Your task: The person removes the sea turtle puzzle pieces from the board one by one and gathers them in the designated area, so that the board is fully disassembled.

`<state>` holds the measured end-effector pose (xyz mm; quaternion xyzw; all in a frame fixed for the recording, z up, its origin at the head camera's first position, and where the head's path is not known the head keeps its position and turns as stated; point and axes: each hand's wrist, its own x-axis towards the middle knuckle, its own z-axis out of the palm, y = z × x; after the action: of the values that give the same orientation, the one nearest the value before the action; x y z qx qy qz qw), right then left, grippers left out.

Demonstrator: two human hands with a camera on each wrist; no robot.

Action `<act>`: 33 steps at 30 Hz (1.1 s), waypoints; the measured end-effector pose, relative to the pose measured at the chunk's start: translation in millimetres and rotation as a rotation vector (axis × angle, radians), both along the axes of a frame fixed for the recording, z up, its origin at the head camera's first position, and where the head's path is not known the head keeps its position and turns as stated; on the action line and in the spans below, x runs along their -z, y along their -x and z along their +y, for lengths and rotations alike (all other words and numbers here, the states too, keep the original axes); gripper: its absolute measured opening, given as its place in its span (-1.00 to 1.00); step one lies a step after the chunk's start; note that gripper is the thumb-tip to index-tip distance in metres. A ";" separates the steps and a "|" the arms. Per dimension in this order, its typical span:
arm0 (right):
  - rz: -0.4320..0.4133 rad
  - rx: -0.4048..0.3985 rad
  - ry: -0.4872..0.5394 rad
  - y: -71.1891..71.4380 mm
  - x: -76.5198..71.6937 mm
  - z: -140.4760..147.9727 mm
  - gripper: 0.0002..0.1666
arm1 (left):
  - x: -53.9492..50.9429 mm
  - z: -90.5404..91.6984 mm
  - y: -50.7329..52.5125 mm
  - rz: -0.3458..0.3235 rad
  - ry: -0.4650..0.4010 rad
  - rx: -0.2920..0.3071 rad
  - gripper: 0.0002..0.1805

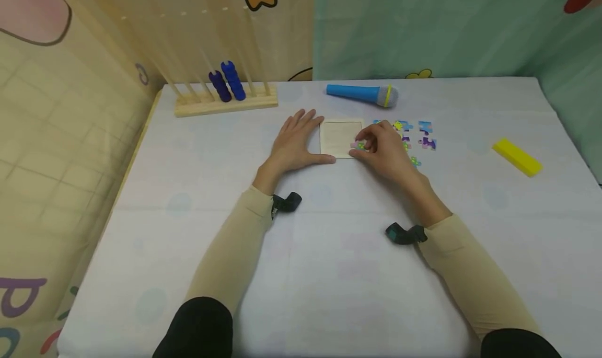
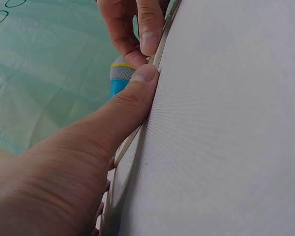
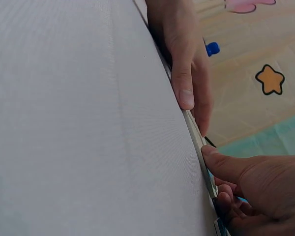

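A small, square wooden puzzle tray (image 1: 340, 138) with a raised rim lies flat on the table. At its left side my left hand (image 1: 293, 143) has its fingers spread, with the thumb along the near edge. My right hand (image 1: 383, 146) is over the tray's right part, fingers curled, and pinches a pink and green puzzle piece (image 1: 359, 145) near the near right corner. In the right wrist view, the right thumb (image 3: 219, 162) touches the tray's edge. The fingers partly hide the piece, so whether it touches the tray's bottom cannot be seen.
Several loose puzzle pieces (image 1: 427, 143) lie right of the tray, some behind the right hand. A blue toy microphone (image 1: 355, 92) rests beyond. At the back left stands a wooden peg rack (image 1: 226, 106) with blue beads (image 1: 232, 81). A yellow block (image 1: 517, 158) lies far right.
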<state>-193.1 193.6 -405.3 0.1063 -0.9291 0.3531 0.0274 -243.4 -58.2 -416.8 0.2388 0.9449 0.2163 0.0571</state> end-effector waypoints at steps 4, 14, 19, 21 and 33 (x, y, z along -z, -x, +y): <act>-0.011 -0.003 0.024 -0.6 0.5 -0.4 -0.59 | -0.5 -0.2 -1.1 -0.004 0.005 -0.002 0.25; 0.053 -0.027 0.064 -1.1 3.9 -2.8 -0.64 | -3.2 -1.4 -3.0 -0.015 0.003 -0.008 0.25; 0.033 -0.005 0.002 -4.7 -4.4 -5.3 -0.63 | -3.2 1.2 -1.8 -0.009 0.007 -0.003 0.25; 0.011 -0.001 -0.008 -6.4 -8.4 -6.4 -0.63 | -3.9 2.3 -2.0 -0.010 0.013 -0.004 0.25; -0.206 0.027 -0.079 -1.3 -23.7 -16.7 -0.58 | -5.0 1.9 -1.7 -0.010 0.018 -0.011 0.26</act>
<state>-191.8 176.9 -381.7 0.0582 -0.9415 0.3249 -0.0676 -241.6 -56.3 -411.9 0.2317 0.9479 0.2094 0.0629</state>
